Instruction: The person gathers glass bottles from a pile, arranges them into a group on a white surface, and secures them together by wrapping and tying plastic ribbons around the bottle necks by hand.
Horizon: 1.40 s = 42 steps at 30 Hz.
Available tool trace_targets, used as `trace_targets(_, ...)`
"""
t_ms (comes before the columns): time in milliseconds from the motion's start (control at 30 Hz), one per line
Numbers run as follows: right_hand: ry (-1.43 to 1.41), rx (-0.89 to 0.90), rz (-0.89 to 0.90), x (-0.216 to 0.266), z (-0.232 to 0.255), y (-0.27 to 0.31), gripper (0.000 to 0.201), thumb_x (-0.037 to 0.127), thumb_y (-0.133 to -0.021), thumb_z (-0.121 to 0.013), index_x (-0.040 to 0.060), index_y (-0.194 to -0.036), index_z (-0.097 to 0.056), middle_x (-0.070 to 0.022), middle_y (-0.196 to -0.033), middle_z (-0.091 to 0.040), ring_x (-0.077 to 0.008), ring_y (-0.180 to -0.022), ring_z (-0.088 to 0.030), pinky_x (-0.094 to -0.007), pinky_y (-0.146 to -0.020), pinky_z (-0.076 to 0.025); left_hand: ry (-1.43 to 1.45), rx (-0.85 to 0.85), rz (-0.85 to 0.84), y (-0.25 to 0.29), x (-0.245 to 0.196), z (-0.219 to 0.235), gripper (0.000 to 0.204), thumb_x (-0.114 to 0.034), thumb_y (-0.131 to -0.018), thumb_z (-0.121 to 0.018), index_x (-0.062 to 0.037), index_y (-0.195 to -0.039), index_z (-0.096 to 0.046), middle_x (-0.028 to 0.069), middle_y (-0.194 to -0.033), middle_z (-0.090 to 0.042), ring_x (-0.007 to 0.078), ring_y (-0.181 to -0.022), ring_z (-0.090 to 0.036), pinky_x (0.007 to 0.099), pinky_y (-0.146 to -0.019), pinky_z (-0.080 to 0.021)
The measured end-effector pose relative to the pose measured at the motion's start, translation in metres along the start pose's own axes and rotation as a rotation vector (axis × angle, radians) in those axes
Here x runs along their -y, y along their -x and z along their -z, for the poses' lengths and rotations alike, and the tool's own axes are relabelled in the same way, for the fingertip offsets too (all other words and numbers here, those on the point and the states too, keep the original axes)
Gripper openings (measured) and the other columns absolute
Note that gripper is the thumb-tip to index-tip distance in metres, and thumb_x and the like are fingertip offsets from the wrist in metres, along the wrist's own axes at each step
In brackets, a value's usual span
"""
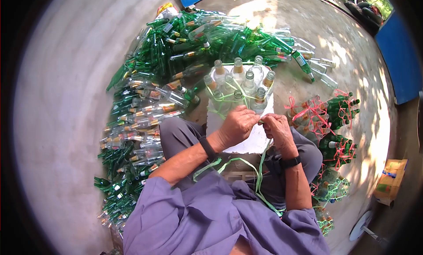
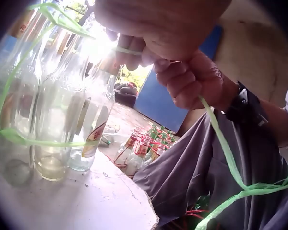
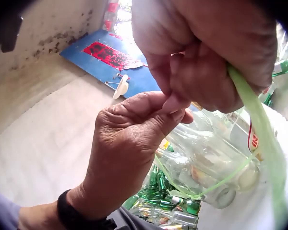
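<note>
A cluster of clear glass bottles [image 1: 249, 84] stands upright on a white board [image 1: 246, 145], with light green plastic strapping [image 2: 16, 138] running around the sides and across the necks. My left hand [image 1: 240, 125] and right hand [image 1: 278, 129] meet at the near edge of the cluster. Between thumb and fingers, the left hand pinches the strapping close to a bottle neck. Curled right-hand fingers grip the same green strip [image 3: 259, 120], whose long tail hangs down to the lap. The pinched spot itself is mostly hidden by fingers.
Heaps of green and clear bottles [image 1: 154, 52] lie along the left and far side. At right stand bottle bundles [image 1: 339, 109] tied with red strips, and others [image 1: 335, 189] with green ones. A cardboard piece [image 1: 390, 182] and a blue panel [image 1: 403, 57] are farther right.
</note>
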State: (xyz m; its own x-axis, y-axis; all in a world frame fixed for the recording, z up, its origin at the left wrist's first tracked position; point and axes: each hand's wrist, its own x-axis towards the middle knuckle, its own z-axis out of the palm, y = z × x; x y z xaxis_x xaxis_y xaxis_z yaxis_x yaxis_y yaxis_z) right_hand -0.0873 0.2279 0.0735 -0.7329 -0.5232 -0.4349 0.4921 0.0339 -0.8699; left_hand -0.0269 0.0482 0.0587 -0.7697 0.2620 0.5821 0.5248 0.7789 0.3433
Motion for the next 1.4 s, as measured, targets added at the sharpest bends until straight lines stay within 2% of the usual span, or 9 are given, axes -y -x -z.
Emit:
trace_targets(167, 0.532, -0.111, 0.322, -0.016, -0.005, -0.033, 0.035, 0.029, -0.097, -0.066, -0.004, -0.09, -0.074, -0.0053, -0.059, -0.062, -0.0076, -0.056, -0.054, -0.0291, -0.053, -0.044, -0.018, 0.01, -0.011, 0.009, -0.006, 0.004, 0.019, -0.001, -0.078, -0.065, -0.0016, -0.096, -0.069, 0.0105, -0.092, -0.072, 0.0255, -0.095, -0.071, 0.043, -0.092, -0.051)
trace_targets(333, 0.604, -0.101, 0.505, -0.009, -0.026, -0.046, 0.031, 0.023, -0.088, -0.067, -0.0046, -0.1, -0.074, -0.0218, -0.081, -0.072, -0.0272, -0.073, -0.072, -0.0361, -0.072, -0.055, 0.023, 0.063, -0.046, 0.011, -0.002, 0.006, 0.025, -0.001, -0.073, -0.064, -0.0004, -0.097, -0.071, 0.0121, -0.092, -0.071, 0.0293, -0.096, -0.07, 0.0445, -0.098, -0.052)
trace_targets(433, 0.656, -0.109, 0.473, -0.005, -0.036, -0.054, 0.03, 0.02, -0.089, -0.067, -0.0054, -0.104, -0.073, -0.0142, -0.08, -0.073, -0.0137, -0.071, -0.066, -0.0319, -0.069, -0.053, 0.007, 0.082, -0.05, 0.014, -0.008, 0.004, 0.026, -0.001, -0.074, -0.063, -0.001, -0.099, -0.072, 0.0126, -0.093, -0.071, 0.0306, -0.098, -0.069, 0.0451, -0.1, -0.052)
trace_targets(667, 0.421, -0.133, 0.3, -0.009, -0.042, -0.063, 0.027, 0.018, -0.09, -0.068, -0.0079, -0.093, -0.074, -0.0065, -0.072, -0.07, -0.0096, -0.063, -0.061, -0.027, -0.058, -0.05, 0.074, 0.075, -0.045, 0.018, -0.01, -0.003, 0.026, -0.002, -0.074, -0.064, -0.0008, -0.098, -0.072, 0.0153, -0.1, -0.07, 0.0363, -0.104, -0.067, 0.0412, -0.087, -0.057)
trace_targets(1000, 0.366, -0.141, 0.25, -0.018, -0.045, -0.071, 0.024, 0.017, -0.087, -0.065, -0.0053, -0.086, -0.075, -0.0114, -0.064, -0.067, -0.0165, -0.06, -0.065, -0.0348, -0.06, -0.051, 0.16, 0.246, -0.115, 0.021, -0.011, 0.035, 0.027, 0.001, -0.069, -0.067, -0.0031, -0.095, -0.071, 0.0138, -0.102, -0.069, 0.0358, -0.11, -0.065, 0.0424, -0.093, -0.055)
trace_targets(1233, 0.258, -0.203, 0.276, -0.024, -0.049, -0.073, 0.026, 0.018, -0.083, -0.06, -0.004, -0.082, -0.074, -0.0073, -0.053, -0.053, -0.0179, -0.053, -0.055, -0.0355, -0.055, -0.044, -0.055, 0.001, 0.146, 0.022, -0.009, 0.074, 0.048, -0.004, -0.074, -0.073, -0.003, -0.121, -0.064, 0.0165, -0.13, -0.064, 0.0352, -0.129, -0.055, 0.0464, -0.113, -0.038)
trace_targets(1300, 0.323, -0.225, 0.291, -0.025, -0.048, -0.072, 0.026, 0.018, -0.083, -0.06, -0.0042, -0.08, -0.073, -0.0101, -0.054, -0.056, -0.0191, -0.056, -0.058, -0.0364, -0.059, -0.046, -0.181, -0.23, 0.493, 0.021, -0.003, 0.07, 0.07, -0.008, -0.075, -0.075, 0.0, -0.14, -0.05, 0.021, -0.147, -0.049, 0.0371, -0.136, -0.047, 0.0461, -0.116, -0.035)
trace_targets(1333, 0.366, -0.242, 0.338, -0.026, -0.048, -0.073, 0.025, 0.017, -0.083, -0.06, -0.0045, -0.079, -0.073, -0.0139, -0.056, -0.059, -0.0205, -0.057, -0.059, -0.0372, -0.06, -0.047, -0.21, -0.187, 0.56, 0.028, 0.011, 0.064, 0.09, -0.016, -0.077, -0.079, 0.0039, -0.151, -0.031, 0.0282, -0.152, -0.038, 0.0398, -0.14, -0.042, 0.0466, -0.116, -0.034)
trace_targets(1400, 0.386, -0.243, 0.385, -0.026, -0.048, -0.073, 0.025, 0.016, -0.083, -0.06, -0.0045, -0.08, -0.073, -0.0159, -0.058, -0.061, -0.0217, -0.057, -0.06, -0.0375, -0.061, -0.048, -0.129, -0.192, 0.657, 0.032, 0.026, 0.05, 0.094, -0.017, -0.078, -0.08, 0.003, -0.153, -0.028, 0.0285, -0.154, -0.036, 0.0406, -0.141, -0.04, 0.0439, -0.118, -0.033)
